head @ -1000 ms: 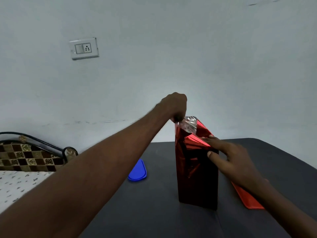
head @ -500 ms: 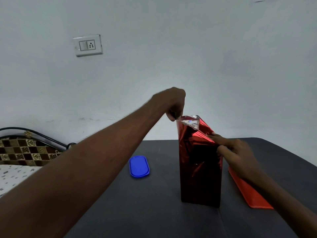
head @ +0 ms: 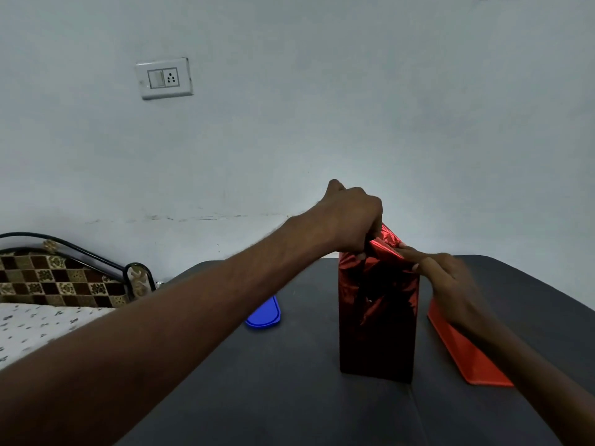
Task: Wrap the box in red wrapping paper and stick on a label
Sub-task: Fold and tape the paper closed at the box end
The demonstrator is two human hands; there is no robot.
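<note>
A tall box wrapped in shiny red wrapping paper [head: 378,317] stands upright on the dark table [head: 289,397]. My left hand [head: 352,220] is over the box's top, fingers closed on the loose paper flap at the top left. My right hand [head: 450,284] rests against the top right edge, fingertips pressing the folded paper there. The box itself is hidden under the paper. No label is visible.
A flat red-orange sheet [head: 463,352] lies on the table right of the box, partly under my right arm. A blue oval lid [head: 265,313] lies to the left. A bed with a checked headboard [head: 58,281] stands at far left, a wall socket [head: 164,78] above.
My left hand has come down from above the box and pushed the raised paper flap onto the top. My right hand stayed at the top right edge.
</note>
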